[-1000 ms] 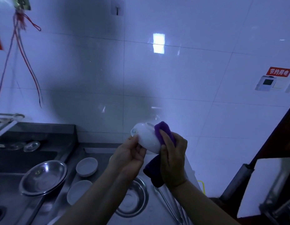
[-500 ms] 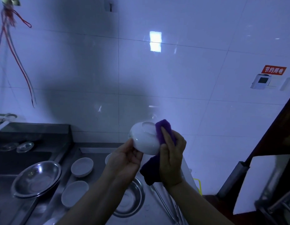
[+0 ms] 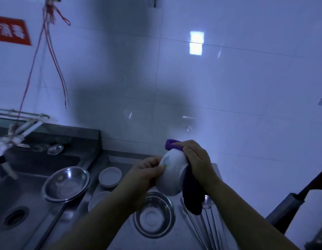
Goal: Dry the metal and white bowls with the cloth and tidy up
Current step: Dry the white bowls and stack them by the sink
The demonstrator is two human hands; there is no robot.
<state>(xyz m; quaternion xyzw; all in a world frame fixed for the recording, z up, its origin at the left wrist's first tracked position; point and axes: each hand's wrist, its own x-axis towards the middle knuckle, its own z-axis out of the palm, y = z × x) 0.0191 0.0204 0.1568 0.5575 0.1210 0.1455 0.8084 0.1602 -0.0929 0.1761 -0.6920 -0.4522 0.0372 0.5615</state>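
I hold a white bowl [image 3: 172, 175] in the air above the steel counter, its underside turned toward me. My left hand [image 3: 147, 173] grips its left side near the foot. My right hand [image 3: 197, 160] presses a purple cloth [image 3: 191, 197] against the bowl's right side, and the cloth hangs down below the hand. On the counter under the hands sits a metal bowl [image 3: 153, 217]. A larger metal bowl [image 3: 66, 184] leans on the sink's edge. Two small white bowls lie between them, one farther [image 3: 109, 176] and one nearer [image 3: 97, 201].
A steel sink [image 3: 17, 201] with a drain fills the lower left, a tap [image 3: 21, 132] over it. Two small glass dishes [image 3: 54, 148] sit on the ledge behind. Metal utensils [image 3: 207, 219] lie right of the counter bowl. A dark post [image 3: 286, 206] stands at the right.
The bowl and both hands have dropped lower toward the counter. My right hand has shifted with the cloth over the bowl's upper right side. The view has swung left, showing more of the sink.
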